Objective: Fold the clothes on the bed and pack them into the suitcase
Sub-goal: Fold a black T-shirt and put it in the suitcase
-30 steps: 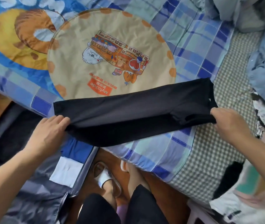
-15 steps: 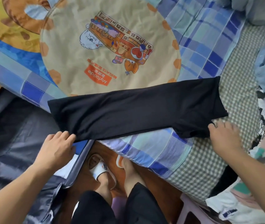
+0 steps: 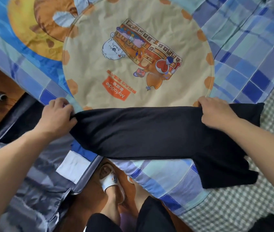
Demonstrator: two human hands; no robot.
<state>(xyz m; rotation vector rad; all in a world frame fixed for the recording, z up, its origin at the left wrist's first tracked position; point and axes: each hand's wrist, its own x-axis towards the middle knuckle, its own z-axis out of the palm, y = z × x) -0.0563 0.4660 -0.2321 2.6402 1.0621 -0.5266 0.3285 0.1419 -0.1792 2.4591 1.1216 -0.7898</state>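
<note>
A long black garment (image 3: 149,131) lies stretched across the near edge of the bed (image 3: 250,56), over its blue checked quilt (image 3: 163,174). The left hand (image 3: 57,118) has a closed grip bunching the garment's left end; the right hand (image 3: 216,113) grips its far edge near the right end. The open suitcase (image 3: 37,181) sits on the floor, near left, beside a slippered foot (image 3: 111,181).

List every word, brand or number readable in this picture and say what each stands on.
"Myfoodie": white letters, upside down to the camera, on the orange label printed in the beige round print of the bed cover.
Smaller characters beside that word on the label, and an orange line of them along its edge: too blurred to read.
The black garment, white slipper and suitcase: no readable text.
</note>
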